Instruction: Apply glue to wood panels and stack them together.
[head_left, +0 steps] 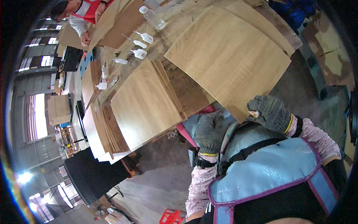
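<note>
A large light-brown wooden panel (pixel 233 56) lies on the workbench in front of me, its near corner reaching out toward my lap. My right hand (pixel 271 114), in a grey knit glove with a yellow cuff edge, is at that corner along the panel's right edge. Its fingers are curled, with a pale tip showing at the thumb side; what they pinch is too small to tell. My left hand (pixel 210 132), gloved alike, is over my lap left of the corner, back upward, its fingertips hidden. A stack of similar panels (pixel 145 104) lies to the left.
White squeeze bottles (pixel 140 54) and a clear bottle (pixel 152 18) stand on the workbench (pixel 167 37). More boards (pixel 108 128) are stacked at far left. Across the bench is a co-worker in a red apron (pixel 93 13). A red plastic stool (pixel 171 216) is on the floor below.
</note>
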Available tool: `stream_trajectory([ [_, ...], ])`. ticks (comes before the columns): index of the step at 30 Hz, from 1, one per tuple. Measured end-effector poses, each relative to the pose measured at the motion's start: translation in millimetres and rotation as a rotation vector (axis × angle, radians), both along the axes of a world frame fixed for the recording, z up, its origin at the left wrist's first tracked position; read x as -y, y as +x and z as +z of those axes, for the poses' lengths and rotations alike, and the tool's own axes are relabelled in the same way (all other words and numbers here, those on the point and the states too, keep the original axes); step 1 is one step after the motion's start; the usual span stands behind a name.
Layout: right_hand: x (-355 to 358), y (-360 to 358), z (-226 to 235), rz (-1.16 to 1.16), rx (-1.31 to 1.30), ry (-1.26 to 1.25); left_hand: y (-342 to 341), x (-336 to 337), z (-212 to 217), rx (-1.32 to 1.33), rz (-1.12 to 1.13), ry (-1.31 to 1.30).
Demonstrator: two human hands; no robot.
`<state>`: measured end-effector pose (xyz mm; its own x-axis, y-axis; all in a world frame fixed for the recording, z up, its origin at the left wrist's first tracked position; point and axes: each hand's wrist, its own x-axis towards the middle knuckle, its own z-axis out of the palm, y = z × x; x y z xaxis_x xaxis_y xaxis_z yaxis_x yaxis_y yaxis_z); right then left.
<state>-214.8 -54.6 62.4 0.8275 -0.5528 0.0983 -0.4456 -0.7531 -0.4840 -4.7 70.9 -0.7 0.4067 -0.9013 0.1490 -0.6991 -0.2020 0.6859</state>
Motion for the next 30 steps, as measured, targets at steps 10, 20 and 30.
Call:
stream_trajectory([
  [10,2,-1,-6,0.012,0.021,0.047,-2,0,7,-0.075,0.024,0.067],
  [20,0,-1,-13,-0.017,0.024,0.082,-1,-2,16,-0.089,-0.011,0.063],
  [30,2,-1,-7,-0.045,-0.076,0.062,8,11,-2,-0.290,0.116,-0.064],
])
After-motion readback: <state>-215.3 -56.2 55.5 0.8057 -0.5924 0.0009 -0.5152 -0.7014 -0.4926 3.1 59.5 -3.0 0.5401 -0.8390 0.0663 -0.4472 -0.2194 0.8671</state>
